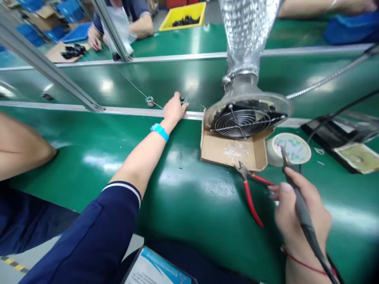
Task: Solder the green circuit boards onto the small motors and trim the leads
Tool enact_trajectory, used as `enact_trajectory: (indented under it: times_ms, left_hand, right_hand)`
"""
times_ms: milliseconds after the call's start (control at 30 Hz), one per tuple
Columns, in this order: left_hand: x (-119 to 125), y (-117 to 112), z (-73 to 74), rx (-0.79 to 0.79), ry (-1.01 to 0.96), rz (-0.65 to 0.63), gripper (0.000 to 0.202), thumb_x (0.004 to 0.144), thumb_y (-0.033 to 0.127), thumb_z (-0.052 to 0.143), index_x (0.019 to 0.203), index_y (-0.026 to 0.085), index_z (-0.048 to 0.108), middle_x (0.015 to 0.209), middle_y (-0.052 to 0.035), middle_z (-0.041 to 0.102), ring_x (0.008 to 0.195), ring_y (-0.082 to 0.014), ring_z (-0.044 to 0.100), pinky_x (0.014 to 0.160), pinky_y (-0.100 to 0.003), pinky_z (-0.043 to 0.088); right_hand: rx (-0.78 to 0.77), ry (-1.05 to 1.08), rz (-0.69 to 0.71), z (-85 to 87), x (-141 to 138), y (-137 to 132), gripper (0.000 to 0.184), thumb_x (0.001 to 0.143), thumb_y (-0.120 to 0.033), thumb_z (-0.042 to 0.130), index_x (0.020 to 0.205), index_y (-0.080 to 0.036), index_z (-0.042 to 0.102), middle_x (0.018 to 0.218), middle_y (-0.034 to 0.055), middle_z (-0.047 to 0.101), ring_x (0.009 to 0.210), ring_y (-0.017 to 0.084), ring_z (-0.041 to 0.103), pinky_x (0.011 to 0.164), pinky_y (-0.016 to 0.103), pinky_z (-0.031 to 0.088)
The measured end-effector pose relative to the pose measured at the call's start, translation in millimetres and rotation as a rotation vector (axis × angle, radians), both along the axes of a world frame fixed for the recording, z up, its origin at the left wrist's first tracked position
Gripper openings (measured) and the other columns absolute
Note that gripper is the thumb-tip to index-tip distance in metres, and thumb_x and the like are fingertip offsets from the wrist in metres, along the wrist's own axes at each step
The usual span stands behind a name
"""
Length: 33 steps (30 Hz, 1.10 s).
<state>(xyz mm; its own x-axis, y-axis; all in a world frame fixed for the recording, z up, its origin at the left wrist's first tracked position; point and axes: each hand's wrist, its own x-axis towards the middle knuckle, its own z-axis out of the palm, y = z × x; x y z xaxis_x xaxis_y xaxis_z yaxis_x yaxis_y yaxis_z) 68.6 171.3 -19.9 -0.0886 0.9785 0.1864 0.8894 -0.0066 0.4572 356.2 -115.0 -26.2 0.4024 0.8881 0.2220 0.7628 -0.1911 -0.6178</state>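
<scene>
My left hand [174, 109] reaches far forward over the metal rail to the green conveyor belt [177, 83], its fingers closed on a small dark part [183, 100]. A blue band sits on that wrist. A small coil-like part [149, 101] with a thin wire lies just left of the hand. My right hand [299, 213] grips a black soldering iron [297, 197] like a pen, tip pointing up toward a round sponge tin [291, 149]. Red-handled cutters [250, 189] lie on the bench just left of that hand.
A fume-extractor fan [247, 114] with a foil duct hangs over a cardboard tray [231, 152]. Another person's forearm [23, 146] rests at the left edge. Across the belt a person's hands [96, 39] work by dark parts and a yellow bin [183, 15]. A black tray [340, 142] sits right.
</scene>
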Motion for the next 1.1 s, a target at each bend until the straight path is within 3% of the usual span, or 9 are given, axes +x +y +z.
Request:
enact_trajectory:
  times_ms: [167, 300, 467, 600, 700, 800, 900, 1000, 1100]
  left_hand:
    - [-26, 3, 10.6, -0.005, 0.061, 0.099, 0.062, 0.091, 0.052, 0.064, 0.137, 0.013, 0.05, 0.135, -0.0185, 0.063, 0.125, -0.0324, 0.062, 0.102, -0.039, 0.05]
    - [-82, 10, 30.1, -0.024, 0.115, 0.279, 0.066, 0.093, 0.039, 0.062, 0.149, 0.012, 0.038, 0.157, -0.0232, 0.04, 0.136, -0.0346, 0.053, 0.106, -0.043, 0.047]
    - [-128, 7, 45.2, -0.18, 0.173, 0.306, 0.042, 0.09, 0.026, 0.063, 0.128, 0.011, 0.059, 0.127, -0.0219, 0.067, 0.121, -0.0351, 0.063, 0.1, -0.045, 0.05]
    - [-113, -30, 41.7, -0.205, 0.216, 0.102, 0.039, 0.092, 0.034, 0.061, 0.126, 0.014, 0.062, 0.125, -0.0157, 0.069, 0.117, -0.0313, 0.064, 0.097, -0.04, 0.051]
    - [-86, -79, 35.1, -0.238, 0.231, -0.103, 0.032, 0.09, 0.036, 0.066, 0.116, 0.018, 0.067, 0.12, -0.0107, 0.07, 0.113, -0.0294, 0.065, 0.095, -0.037, 0.051]
    - [-64, -130, 32.4, -0.243, 0.221, -0.219, 0.043, 0.09, 0.036, 0.065, 0.129, 0.018, 0.06, 0.131, -0.0106, 0.064, 0.115, -0.0277, 0.063, 0.094, -0.036, 0.051]
    - [-60, -168, 36.6, -0.152, 0.05, -0.222, 0.056, 0.09, 0.039, 0.065, 0.139, 0.017, 0.048, 0.135, -0.0119, 0.059, 0.085, -0.0176, 0.064, 0.08, -0.033, 0.053]
    - [-71, -184, 46.5, 0.065, -0.19, -0.189, 0.038, 0.093, 0.037, 0.058, 0.125, 0.017, 0.053, 0.111, -0.0066, 0.067, 0.056, -0.0092, 0.047, 0.062, -0.028, 0.048]
    - [-82, -183, 54.2, 0.098, -0.059, -0.333, 0.029, 0.094, 0.03, 0.054, 0.121, 0.02, 0.057, 0.106, -0.0058, 0.069, 0.065, -0.0126, 0.055, 0.071, -0.03, 0.051]
  right_hand:
    - [-0.089, 0.046, -0.072, -4.8, 4, 3, 0.069, 0.088, -0.068, 0.042, 0.131, -0.018, 0.064, 0.08, 0.0093, 0.072, 0.094, 0.032, 0.068, 0.086, 0.048, 0.051]
    - [-0.099, 0.056, -0.046, -0.3, 2, 10, 0.071, 0.086, -0.071, 0.04, 0.127, -0.018, 0.065, 0.078, 0.01, 0.073, 0.095, 0.033, 0.068, 0.085, 0.048, 0.051]
    - [-0.107, 0.055, 0.004, -2.0, 3, 12, 0.072, 0.085, -0.072, 0.041, 0.127, -0.017, 0.063, 0.081, 0.0106, 0.075, 0.094, 0.032, 0.068, 0.088, 0.048, 0.052]
    - [-0.092, 0.021, 0.004, -5.5, 3, 9, 0.072, 0.086, -0.072, 0.04, 0.126, -0.017, 0.064, 0.09, 0.013, 0.074, 0.107, 0.035, 0.066, 0.095, 0.051, 0.05]
    - [-0.099, 0.022, -0.012, -6.5, 3, 7, 0.068, 0.087, -0.068, 0.041, 0.129, -0.019, 0.062, 0.09, 0.0116, 0.075, 0.109, 0.035, 0.066, 0.097, 0.052, 0.049]
    - [-0.097, 0.016, -0.043, -5.7, 3, 3, 0.063, 0.087, -0.063, 0.046, 0.132, -0.021, 0.061, 0.088, 0.01, 0.075, 0.107, 0.034, 0.067, 0.097, 0.051, 0.05]
    - [-0.074, -0.006, -0.062, -4.1, 2, 0, 0.061, 0.087, -0.061, 0.047, 0.132, -0.022, 0.062, 0.088, 0.0094, 0.075, 0.109, 0.033, 0.068, 0.098, 0.05, 0.05]
    - [-0.046, -0.011, -0.064, -2.1, -1, -3, 0.059, 0.087, -0.06, 0.048, 0.132, -0.024, 0.062, 0.089, 0.0085, 0.075, 0.108, 0.032, 0.068, 0.099, 0.048, 0.049]
    - [-0.033, -0.001, -0.06, 0.9, -3, -5, 0.058, 0.088, -0.058, 0.05, 0.132, -0.024, 0.062, 0.088, 0.0081, 0.075, 0.108, 0.031, 0.068, 0.101, 0.045, 0.048]
